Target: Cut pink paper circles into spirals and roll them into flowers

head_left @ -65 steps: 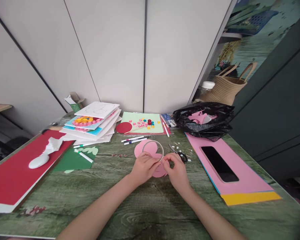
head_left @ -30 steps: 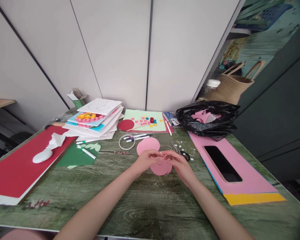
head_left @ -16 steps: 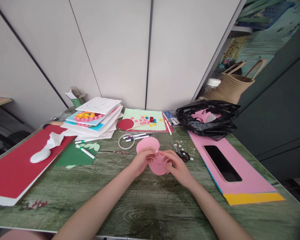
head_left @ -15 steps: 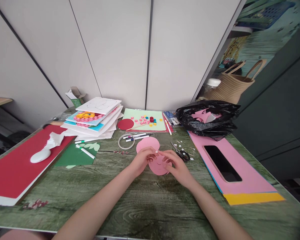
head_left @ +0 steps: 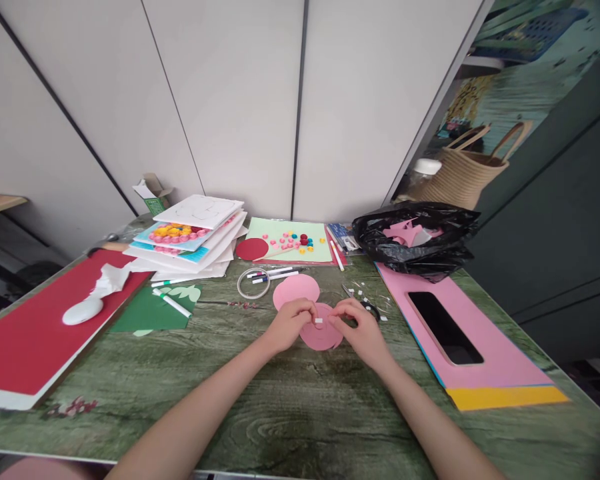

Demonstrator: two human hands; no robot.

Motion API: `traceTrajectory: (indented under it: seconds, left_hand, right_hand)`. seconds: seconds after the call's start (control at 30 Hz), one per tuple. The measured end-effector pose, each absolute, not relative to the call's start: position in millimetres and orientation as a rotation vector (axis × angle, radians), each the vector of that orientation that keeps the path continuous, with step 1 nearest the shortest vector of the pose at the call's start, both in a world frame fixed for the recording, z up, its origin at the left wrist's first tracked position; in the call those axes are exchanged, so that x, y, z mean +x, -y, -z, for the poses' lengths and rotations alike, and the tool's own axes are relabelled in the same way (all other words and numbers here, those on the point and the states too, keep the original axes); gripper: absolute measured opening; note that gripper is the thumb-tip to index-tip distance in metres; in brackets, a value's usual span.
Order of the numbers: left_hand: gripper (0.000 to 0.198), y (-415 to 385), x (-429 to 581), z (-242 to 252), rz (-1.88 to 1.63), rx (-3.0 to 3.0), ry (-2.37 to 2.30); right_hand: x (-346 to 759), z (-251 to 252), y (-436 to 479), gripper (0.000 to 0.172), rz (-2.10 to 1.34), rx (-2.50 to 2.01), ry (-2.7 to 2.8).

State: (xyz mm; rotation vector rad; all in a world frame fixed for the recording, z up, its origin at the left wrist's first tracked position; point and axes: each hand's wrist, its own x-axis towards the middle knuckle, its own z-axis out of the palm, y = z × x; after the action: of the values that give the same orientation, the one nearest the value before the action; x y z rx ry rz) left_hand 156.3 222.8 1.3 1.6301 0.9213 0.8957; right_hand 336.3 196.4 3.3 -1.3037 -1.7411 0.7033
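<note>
Over the near part of the table, my left hand (head_left: 294,325) pinches the left edge of a pink paper spiral (head_left: 322,339), a round piece with curved cut lines. A small white piece of tape (head_left: 319,321) shows against the pink paper, close to my left fingertips. My right hand (head_left: 359,331) has its thumb and forefinger together at the right side of the same paper. Just behind lies a plain pink paper circle (head_left: 296,289). Black-handled scissors (head_left: 371,309) are partly hidden behind my right hand.
Small white scraps (head_left: 361,292) surround the scissors. A tape ring (head_left: 253,283) and markers lie behind left. On the right are a phone (head_left: 445,327) on pink sheets and a black bag (head_left: 415,257) of scraps. Green paper (head_left: 150,317) and a card stack (head_left: 195,233) stand left.
My hands have drawn slightly apart and shifted a little. The white tape piece, earlier at my fingertips, now shows lower, against the pink paper spiral.
</note>
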Motion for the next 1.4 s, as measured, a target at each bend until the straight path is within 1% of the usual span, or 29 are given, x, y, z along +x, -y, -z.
traceTrajectory:
  seconds: [0.2, 0.33, 0.43, 0.6, 0.7, 0.77, 0.83, 0.93, 1.0, 1.13, 1.4]
  left_hand:
    - [0.018, -221, 157, -1, -0.854, 1.772, -0.915]
    - [0.019, -221, 157, 0, -0.833, 1.837, -0.924]
    - [0.019, -219, 158, -1, -0.835, 1.867, -0.962]
    - [0.027, -219, 158, -3, -0.878, 1.873, -1.079]
    - [0.030, -222, 156, -5, -0.884, 1.875, -1.162]
    - [0.029, -222, 155, -9, -0.875, 1.887, -1.204]
    - [0.027, -218, 154, -13, -0.805, 1.973, -1.240]
    - [0.026, -206, 154, -17, -0.330, 2.415, -1.290]
    - [0.030, -195, 153, -16, -0.143, 2.582, -1.255]
    - [0.039, -181, 151, -6, -0.118, 2.705, -1.259]
    - [0.043, -181, 151, 10, -0.154, 2.721, -1.289]
  right_hand:
    - [332, -8, -192, 0.009, -0.672, -1.355, 1.809]
    - [331, -8, -191, 0.008, -0.565, -1.358, 1.914]
    - [332, -5, -190, 0.008, -0.376, -1.312, 2.025]
    - [331, -4, -185, 0.007, 0.107, -1.169, 2.200]
    - [332, -6, -182, 0.008, 0.205, -1.106, 2.212]
    - [334, -6, -184, 0.007, 0.123, -1.155, 2.143]
    - [337, -5, -189, 0.007, -0.094, -1.258, 2.009]
    - [343, 3, -203, 0.011, -0.578, -1.375, 1.833]
    - [346, 9, -212, 0.015, -0.703, -1.396, 1.827]
    - [343, 20, -220, 0.017, -0.808, -1.429, 1.842]
    - [331, 28, -219, 0.013, -0.862, -1.545, 1.860]
